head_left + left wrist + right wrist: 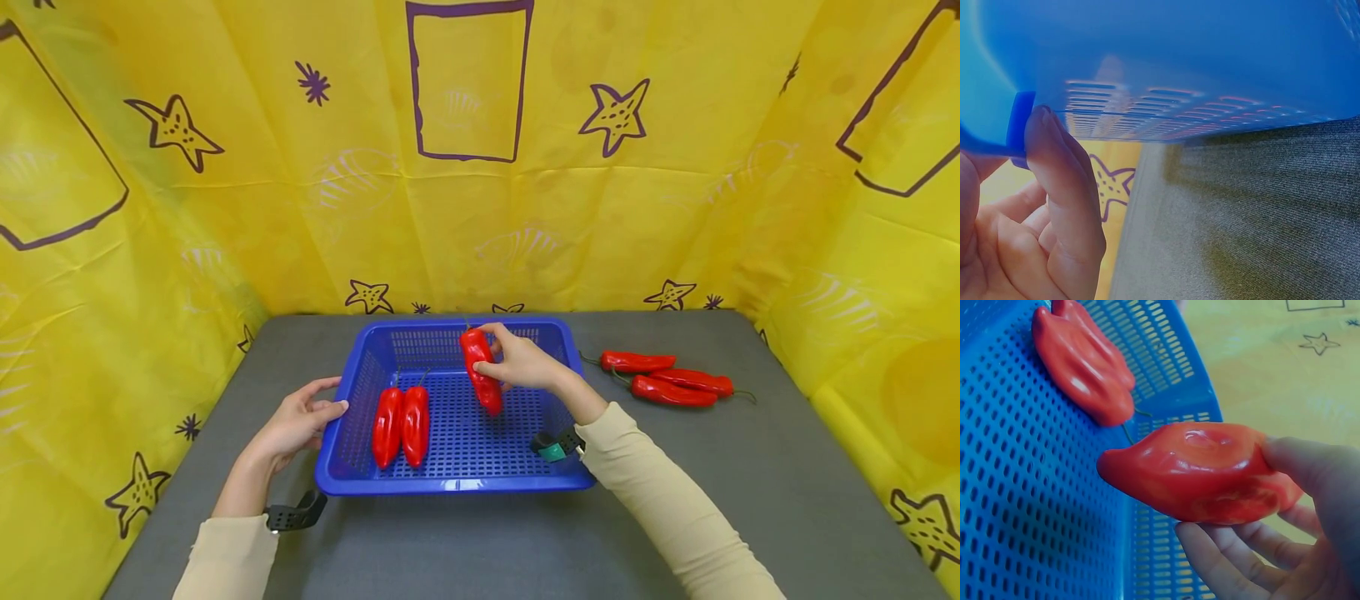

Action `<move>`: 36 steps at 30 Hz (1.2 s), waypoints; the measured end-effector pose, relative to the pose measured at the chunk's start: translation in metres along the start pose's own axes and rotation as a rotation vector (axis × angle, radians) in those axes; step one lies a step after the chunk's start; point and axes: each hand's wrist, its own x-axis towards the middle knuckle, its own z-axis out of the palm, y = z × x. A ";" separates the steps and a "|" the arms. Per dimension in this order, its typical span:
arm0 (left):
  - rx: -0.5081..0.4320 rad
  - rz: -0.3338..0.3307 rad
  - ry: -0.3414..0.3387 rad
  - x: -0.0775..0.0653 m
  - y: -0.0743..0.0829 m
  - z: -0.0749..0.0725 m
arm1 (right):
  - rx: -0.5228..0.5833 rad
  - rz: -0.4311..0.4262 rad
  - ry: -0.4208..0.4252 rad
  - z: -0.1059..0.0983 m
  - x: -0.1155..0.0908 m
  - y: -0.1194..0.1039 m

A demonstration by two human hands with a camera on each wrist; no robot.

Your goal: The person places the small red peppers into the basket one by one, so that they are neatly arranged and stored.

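A blue plastic basket (457, 486) with slotted walls stands on the grey table. My left hand (296, 421) grips its left rim; the left wrist view shows thumb and fingers (1063, 187) pinching the rim's edge. Over the basket's inside, my right hand (521, 360) holds a red chili pepper (480, 372) between thumb and fingers, its stem pointing up and away and its tip down. Two more red peppers (387, 427) lie side by side on the basket floor at the left, stems toward the back. In the right wrist view the held pepper (1197, 475) hangs above the basket floor.
To the right of the basket, three red peppers (637, 362) lie close together on the grey table (787, 500). A yellow cloth (465, 242) printed with starfish encloses the back and sides. Dark straps (296, 512) circle both wrists.
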 end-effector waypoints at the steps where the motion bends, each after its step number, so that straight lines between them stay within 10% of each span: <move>1: 0.000 0.000 0.000 0.000 0.000 0.000 | 0.003 -0.003 -0.004 0.002 0.000 -0.001; 36: -0.006 -0.001 -0.010 0.001 -0.001 -0.002 | -0.032 0.156 -0.135 0.039 0.023 0.008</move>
